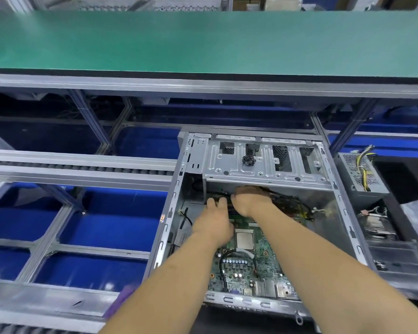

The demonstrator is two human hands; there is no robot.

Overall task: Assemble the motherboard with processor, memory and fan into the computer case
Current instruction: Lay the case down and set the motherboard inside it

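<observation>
— Where does the motherboard (pixel 249 268) lie?
— Flat inside the open computer case (pixel 263 165), green face up, processor (pixel 244 240) bare in its socket near the board's middle.
— And the hands?
— Both reaching deep into the case, past the processor, at the board's far edge just under the metal drive cage (pixel 266 160). Left hand (pixel 215 218) to the left, fingers bent forward over the far part of the board, fingertips at a dark strip there; cannot tell whether anything is pinched. Right hand (pixel 251 201) just beside it, touching or nearly so, fingers curled down into the shadow beneath the cage; grip hidden, cannot tell what is held, if anything.
— Cables?
— A bundle of dark cables (pixel 290 203) running right from under the right hand, and a black wire (pixel 223 268) looping over the near part of the board.
— Around the case?
— A power supply (pixel 360 174) with yellow leads to the right, a finned heatsink (pixel 377 225) nearer on that side, a small black cluster of screws (pixel 248 160) on top of the cage. Green bench (pixel 203 42) beyond.
</observation>
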